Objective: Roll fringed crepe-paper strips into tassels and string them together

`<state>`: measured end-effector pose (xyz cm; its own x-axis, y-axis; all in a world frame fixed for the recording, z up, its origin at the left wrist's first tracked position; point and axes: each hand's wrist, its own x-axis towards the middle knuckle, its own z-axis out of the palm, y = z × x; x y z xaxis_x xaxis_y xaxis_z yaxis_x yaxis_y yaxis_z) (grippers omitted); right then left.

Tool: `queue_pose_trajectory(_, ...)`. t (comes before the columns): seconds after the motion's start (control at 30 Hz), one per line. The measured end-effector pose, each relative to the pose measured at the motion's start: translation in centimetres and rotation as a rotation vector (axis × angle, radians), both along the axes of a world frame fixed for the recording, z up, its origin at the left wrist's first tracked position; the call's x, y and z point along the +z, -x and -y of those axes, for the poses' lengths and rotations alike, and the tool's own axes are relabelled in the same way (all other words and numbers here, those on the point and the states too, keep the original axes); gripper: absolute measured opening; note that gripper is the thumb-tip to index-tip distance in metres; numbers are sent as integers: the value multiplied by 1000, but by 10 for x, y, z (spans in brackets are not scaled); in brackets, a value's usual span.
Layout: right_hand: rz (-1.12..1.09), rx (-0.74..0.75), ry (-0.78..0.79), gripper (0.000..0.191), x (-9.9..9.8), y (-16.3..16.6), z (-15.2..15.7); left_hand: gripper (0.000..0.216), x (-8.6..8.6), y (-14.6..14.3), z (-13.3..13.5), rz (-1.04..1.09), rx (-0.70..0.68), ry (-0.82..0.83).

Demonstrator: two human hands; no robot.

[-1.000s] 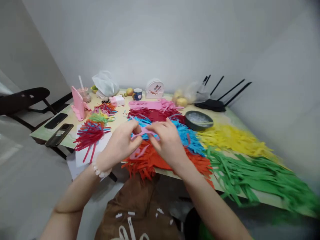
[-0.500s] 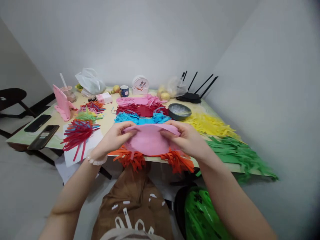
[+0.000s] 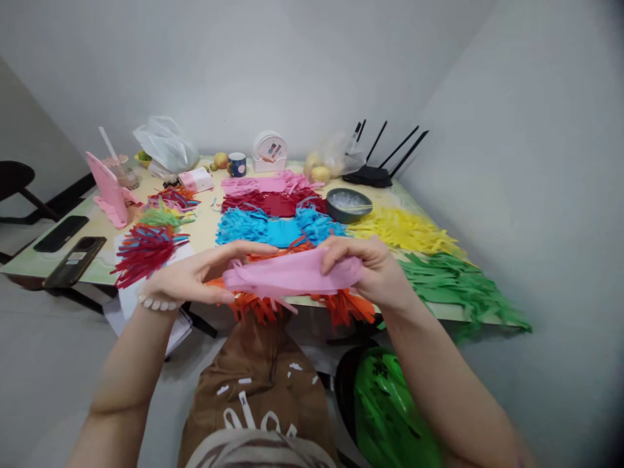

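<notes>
A folded strip of pink crepe paper [image 3: 287, 274] is held level above the front of the table. My right hand [image 3: 377, 270] pinches its right end between thumb and fingers. Around the left end my left hand [image 3: 195, 273] is open, thumb below and fingers stretched above, with a gap between them. Beneath both hands lies orange fringed paper [image 3: 348, 307], its strips hanging over the table edge. Behind it are rows of fringed paper in blue [image 3: 283, 233], dark red [image 3: 277, 204] and pink [image 3: 268, 184].
Yellow fringe [image 3: 400, 229] and green fringe [image 3: 453, 283] spread to the right. A dark bowl [image 3: 348, 207] and a black router [image 3: 368, 175] stand behind. At left are red tassels [image 3: 149, 253], two phones [image 3: 75, 260] and a pink stand [image 3: 108, 192]. A green bag [image 3: 390, 409] sits below right.
My left hand has loosened its pinch and opened. The pink paper has gone from a wide rounded sheet to a narrower strip, still gripped by my right hand. The view has shifted slightly.
</notes>
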<state>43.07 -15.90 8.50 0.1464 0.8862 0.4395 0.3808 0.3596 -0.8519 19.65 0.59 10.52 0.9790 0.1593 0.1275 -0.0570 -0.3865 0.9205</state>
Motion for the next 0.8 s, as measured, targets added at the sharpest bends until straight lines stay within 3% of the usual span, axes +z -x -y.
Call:
queue_pose_trajectory(0.03,57,14,-8,19,4,1,1,60,0,-3,-1,-21,-13,56)
queue_pose_trajectory(0.1,165,43,-19,22,9,1,1,58,-2,-13,-2,-81,19,82)
queue_pose_trajectory(0.2,282,98,-41,27,14,0,2,37,-7,-29,1,-211,45,-27)
queue_pose_trajectory(0.33,379,154,-38,30,19,-9,5,32,-9,-37,4,-221,92,-133)
queue_pose_trajectory(0.43,450,237,86,34,27,-22,7,32,-6,-36,5,-189,162,-235)
queue_pose_trajectory(0.53,484,291,257,59,32,-32,5,34,-5,-37,6,-179,226,-308)
queue_pose_trajectory(0.6,495,247,299,66,33,-31,1,33,-5,-39,8,-188,257,-354)
queue_pose_trajectory(0.73,677,20,355,21,31,-14,-12,33,-5,-43,10,-180,275,-445)
queue_pose_trajectory(0.8,750,-9,404,27,33,-6,-16,33,-3,-44,10,-167,262,-471)
